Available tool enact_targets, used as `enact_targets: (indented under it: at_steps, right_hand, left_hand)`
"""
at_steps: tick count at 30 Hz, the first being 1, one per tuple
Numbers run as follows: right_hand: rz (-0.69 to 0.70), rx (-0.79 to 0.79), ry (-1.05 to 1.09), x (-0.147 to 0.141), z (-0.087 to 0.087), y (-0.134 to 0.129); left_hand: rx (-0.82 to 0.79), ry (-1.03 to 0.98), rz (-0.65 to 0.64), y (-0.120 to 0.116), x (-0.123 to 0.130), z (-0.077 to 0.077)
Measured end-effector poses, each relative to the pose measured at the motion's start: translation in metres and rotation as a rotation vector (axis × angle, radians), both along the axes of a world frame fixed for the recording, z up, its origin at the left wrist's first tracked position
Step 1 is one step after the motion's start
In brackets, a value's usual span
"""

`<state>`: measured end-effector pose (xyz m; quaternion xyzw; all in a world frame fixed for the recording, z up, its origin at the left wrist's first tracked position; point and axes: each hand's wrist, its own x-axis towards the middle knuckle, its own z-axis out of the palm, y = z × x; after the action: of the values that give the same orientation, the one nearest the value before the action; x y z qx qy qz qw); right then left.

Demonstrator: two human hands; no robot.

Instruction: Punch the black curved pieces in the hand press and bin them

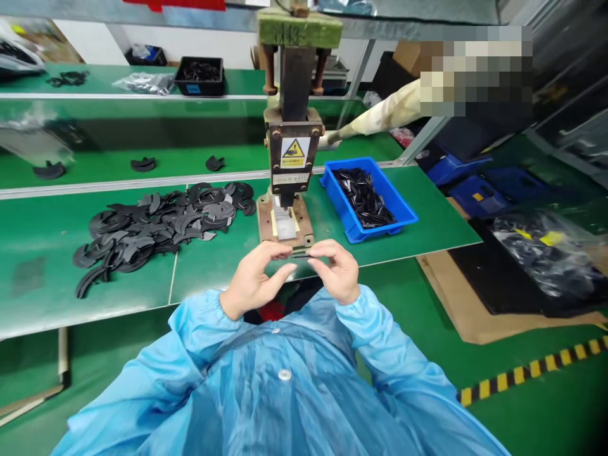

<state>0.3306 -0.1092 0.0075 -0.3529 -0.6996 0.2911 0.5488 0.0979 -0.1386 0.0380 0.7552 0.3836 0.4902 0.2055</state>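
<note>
My right hand [336,269] pinches a small thin black strip [300,256] between thumb and fingertips, in front of the press. From the other side my left hand [260,277] comes up to the strip's left end. Its thumb stands apart from the curled fingers; whether the fingertips touch the strip I cannot tell. Just beyond both hands is the bench press [293,152], its dark punch low over a pale metal fixture [285,227] on the base plate.
Left of the press lies a heap of curved dark parts [161,225]. To the right stands a blue bin [351,229] full of small black pieces. Several curved parts lie on the ledge behind. A black bin [199,92] stands at the back. Another person's sleeve [392,111] reaches in at the right.
</note>
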Motion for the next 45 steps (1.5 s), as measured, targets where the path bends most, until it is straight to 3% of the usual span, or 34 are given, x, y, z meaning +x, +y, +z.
enact_targets:
  at_steps: [16, 21, 24, 28, 30, 32, 35, 39, 42, 45]
  right_hand:
    - [0.074, 0.064, -0.037, -0.007, -0.02, -0.006]
    - [0.086, 0.061, -0.094, -0.004, -0.005, 0.0]
    - [-0.008, 0.12, -0.119, 0.011, 0.03, 0.021]
    - [-0.26, 0.274, 0.085, 0.031, 0.113, 0.065]
    - [-0.24, 0.38, 0.235, 0.033, 0.16, 0.083]
    - [-0.121, 0.435, 0.261, 0.029, 0.2, 0.093]
    - [0.036, 0.445, 0.129, 0.017, 0.235, 0.096]
    - [0.013, 0.486, 0.016, 0.009, 0.233, 0.089]
    - [0.128, 0.417, 0.005, 0.015, 0.212, 0.076]
    - [0.18, 0.433, -0.052, 0.023, 0.179, 0.06]
  left_hand:
    - [0.041, 0.037, -0.019, -0.012, -0.004, -0.007]
    - [0.032, 0.101, -0.014, 0.008, -0.016, -0.015]
    - [-0.031, 0.112, 0.141, 0.042, -0.031, -0.025]
    - [-0.102, 0.197, 0.302, 0.098, -0.048, -0.037]
    - [-0.126, 0.281, 0.302, 0.118, -0.049, -0.04]
    - [-0.121, 0.373, 0.247, 0.131, -0.047, -0.042]
    - [-0.079, 0.501, 0.161, 0.137, -0.042, -0.042]
    - [-0.027, 0.621, 0.127, 0.138, -0.037, -0.038]
    - [-0.003, 0.638, 0.104, 0.14, -0.036, -0.037]
    - [-0.006, 0.621, 0.093, 0.142, -0.037, -0.038]
